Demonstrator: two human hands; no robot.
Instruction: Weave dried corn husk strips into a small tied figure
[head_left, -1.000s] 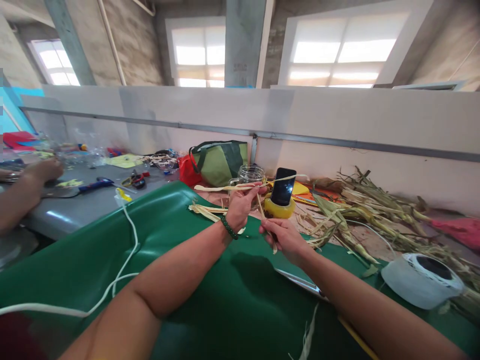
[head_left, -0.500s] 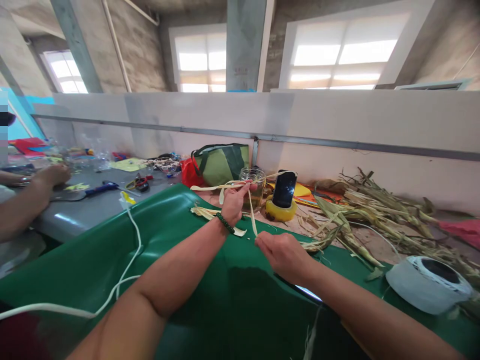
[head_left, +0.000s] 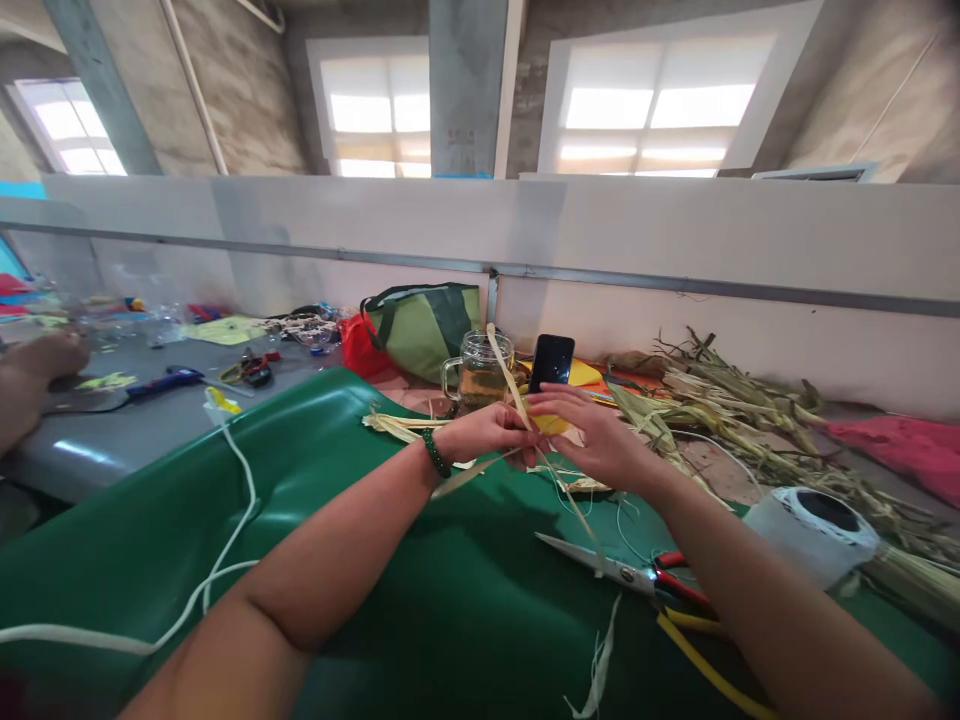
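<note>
My left hand, with a dark green bead bracelet at the wrist, is closed in a pinch on pale corn husk strips. One strip stands up from the pinch and tapers down toward the scissors; another trails to the lower left. My right hand is close beside it, fingers stretched out over the strips near the crossing point. Its fingertips are partly hidden, so contact is unclear. Red-handled scissors lie on the green mat below my right hand. Loose husk pieces lie behind my left wrist.
A glass mug with amber liquid and an upright phone stand beyond my hands. Dried husks and stalks spread along the right, near a white roll. A white cable crosses the mat. Another person's hand is far left.
My left hand has come nearer and lower with the strips. My right hand has let go of the strip's lower end and risen beside the left, fingers extended. The scissors are now uncovered.
</note>
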